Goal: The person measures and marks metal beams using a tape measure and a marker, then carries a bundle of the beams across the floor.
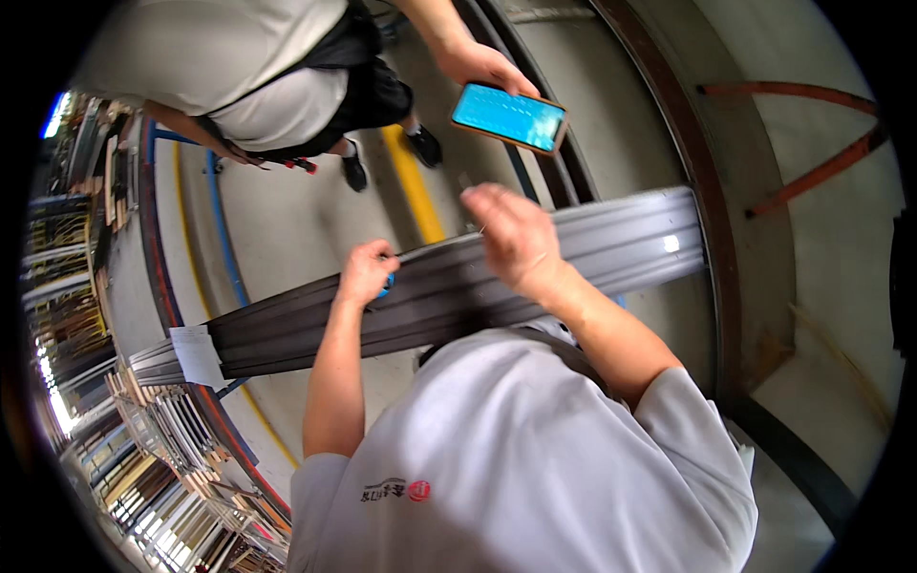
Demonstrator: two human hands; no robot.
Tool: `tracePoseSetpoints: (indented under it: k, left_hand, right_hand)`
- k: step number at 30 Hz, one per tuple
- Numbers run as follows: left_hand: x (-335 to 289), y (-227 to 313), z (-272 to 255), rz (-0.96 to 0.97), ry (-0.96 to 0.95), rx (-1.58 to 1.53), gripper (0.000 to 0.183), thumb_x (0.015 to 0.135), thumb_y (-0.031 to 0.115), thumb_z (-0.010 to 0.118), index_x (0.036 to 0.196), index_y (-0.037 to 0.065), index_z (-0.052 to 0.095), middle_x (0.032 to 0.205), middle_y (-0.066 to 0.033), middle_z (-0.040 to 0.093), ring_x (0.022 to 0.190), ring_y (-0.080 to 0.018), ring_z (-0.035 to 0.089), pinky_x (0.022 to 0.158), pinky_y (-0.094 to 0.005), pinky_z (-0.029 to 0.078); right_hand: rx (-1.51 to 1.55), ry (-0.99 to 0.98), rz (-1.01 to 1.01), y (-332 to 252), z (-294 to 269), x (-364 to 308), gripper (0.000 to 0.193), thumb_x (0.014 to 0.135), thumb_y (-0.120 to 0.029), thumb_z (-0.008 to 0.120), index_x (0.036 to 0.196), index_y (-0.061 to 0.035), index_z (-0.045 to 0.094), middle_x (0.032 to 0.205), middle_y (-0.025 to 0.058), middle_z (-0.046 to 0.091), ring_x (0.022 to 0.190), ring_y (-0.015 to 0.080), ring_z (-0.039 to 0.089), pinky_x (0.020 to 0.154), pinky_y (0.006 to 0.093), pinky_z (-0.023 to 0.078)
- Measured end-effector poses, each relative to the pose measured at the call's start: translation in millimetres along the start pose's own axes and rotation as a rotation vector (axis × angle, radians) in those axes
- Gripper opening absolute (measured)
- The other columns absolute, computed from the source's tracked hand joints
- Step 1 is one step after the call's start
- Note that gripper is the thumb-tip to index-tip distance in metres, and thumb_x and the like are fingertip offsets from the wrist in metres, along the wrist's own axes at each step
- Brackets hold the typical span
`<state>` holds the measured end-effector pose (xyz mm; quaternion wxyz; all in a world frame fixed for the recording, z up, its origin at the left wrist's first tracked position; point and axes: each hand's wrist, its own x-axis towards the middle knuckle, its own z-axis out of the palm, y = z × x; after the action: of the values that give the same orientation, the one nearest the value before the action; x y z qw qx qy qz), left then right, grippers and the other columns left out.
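Long dark grey metal profiles (430,301) lie side by side across in front of me, from the far left to the right. My left hand (363,274) is closed at their far edge around a small blue object (386,285), mostly hidden by the fingers, so its kind does not show. My right hand (516,239) is raised above the profiles, its fingers smeared by motion. A thin, pale blur shows at its fingertips, too unclear to name. A sheet of white paper (197,356) lies over the profiles near their left end.
Across the profiles stands another person (277,95), one hand holding a phone (509,117) with a lit blue screen. Racks of long bars (181,458) line the left. A brown metal beam (683,134) and red brackets (812,143) stand on the right.
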<state>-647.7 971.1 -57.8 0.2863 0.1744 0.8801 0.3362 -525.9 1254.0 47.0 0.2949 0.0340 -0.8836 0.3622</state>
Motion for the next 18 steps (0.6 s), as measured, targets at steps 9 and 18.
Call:
tracePoseSetpoints:
  k: [9,18]
  left_hand:
    - [-2.3,9.4,-3.9,-0.002,-0.008,0.025,0.017,0.077,0.011,0.072,0.083,-0.004,0.065,0.077,-0.0122,0.06,0.073,-0.0203,0.058,0.069,-0.0347,0.047]
    - [-1.3,5.9,-4.8,0.036,0.017,0.054,0.017,0.077,0.011,0.07,0.082,-0.004,0.064,0.077,-0.0136,0.061,0.07,-0.0211,0.058,0.067,-0.035,0.047]
  right_hand:
    - [-0.013,0.06,0.572,45.1,-27.5,-132.9,0.03,0.088,0.014,0.052,0.112,0.0013,0.066,0.093,0.0172,0.069,0.081,0.0286,0.07,0.075,0.035,0.056]
    - [-0.027,0.04,0.548,82.8,-6.2,-136.0,0.012,0.096,0.002,0.061,0.106,0.0004,0.068,0.083,0.0141,0.068,0.069,0.025,0.067,0.066,0.0348,0.053]
